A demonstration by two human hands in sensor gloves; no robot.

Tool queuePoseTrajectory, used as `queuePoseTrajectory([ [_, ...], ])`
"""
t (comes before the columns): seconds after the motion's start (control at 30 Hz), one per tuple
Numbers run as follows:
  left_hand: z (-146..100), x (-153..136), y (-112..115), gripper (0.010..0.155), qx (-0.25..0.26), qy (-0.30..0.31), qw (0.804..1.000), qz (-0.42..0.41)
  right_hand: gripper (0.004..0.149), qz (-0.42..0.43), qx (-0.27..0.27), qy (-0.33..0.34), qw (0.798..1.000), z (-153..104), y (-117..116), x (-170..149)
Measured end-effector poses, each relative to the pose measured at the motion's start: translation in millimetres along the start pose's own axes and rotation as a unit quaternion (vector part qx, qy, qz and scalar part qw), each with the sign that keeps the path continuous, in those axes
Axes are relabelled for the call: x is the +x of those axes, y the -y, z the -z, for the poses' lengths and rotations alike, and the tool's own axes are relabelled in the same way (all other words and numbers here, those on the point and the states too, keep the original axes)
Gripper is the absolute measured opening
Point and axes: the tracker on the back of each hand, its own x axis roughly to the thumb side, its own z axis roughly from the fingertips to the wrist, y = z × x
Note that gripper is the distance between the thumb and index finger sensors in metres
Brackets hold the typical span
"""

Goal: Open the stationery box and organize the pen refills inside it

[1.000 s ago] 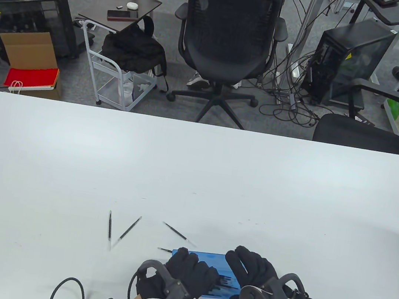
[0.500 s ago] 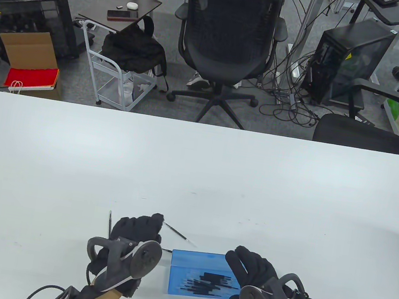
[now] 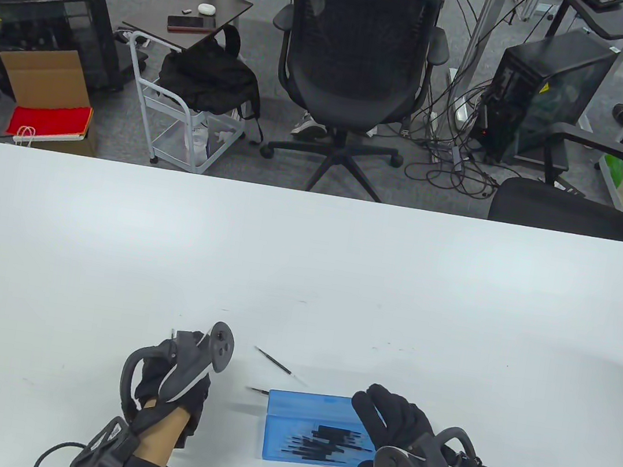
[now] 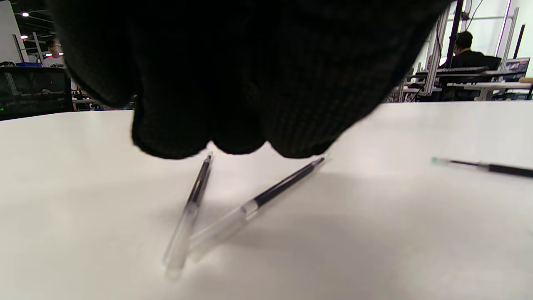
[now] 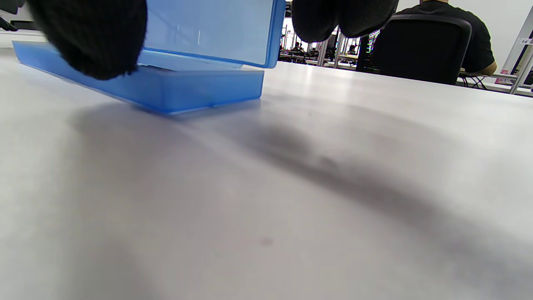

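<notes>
An open blue stationery box [image 3: 312,421] lies near the table's front edge, with several dark pen refills [image 3: 324,443] inside. My right hand [image 3: 378,410] holds its raised lid [image 5: 208,31] at the right end, thumb [image 5: 83,37] in front and fingers [image 5: 341,16] behind. To the left of the box, my left hand [image 3: 176,354] hovers over two loose refills. In the left wrist view its fingertips [image 4: 237,141] reach the far ends of one refill [image 4: 195,196] and the other refill [image 4: 283,185], both flat on the table. A third refill [image 3: 277,363] lies beyond the box.
The end of another refill [image 3: 257,390] shows beside the box's left edge. The white table [image 3: 306,268] stretches far ahead. Beyond its far edge stand office chairs [image 3: 361,59], a computer tower [image 3: 544,87] and a cart [image 3: 189,110].
My left hand left the box's left end and moved left onto the two loose refills, then drew back a little with the wrist turned. The right hand and box stayed put.
</notes>
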Motion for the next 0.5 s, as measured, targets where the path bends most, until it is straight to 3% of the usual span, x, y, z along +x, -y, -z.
queuePoseTrajectory([
  [0.5,13,3,20,0.054,-0.023,-0.012,0.999,0.038,0.112,0.000,0.000,0.000,1.000,0,0,0],
])
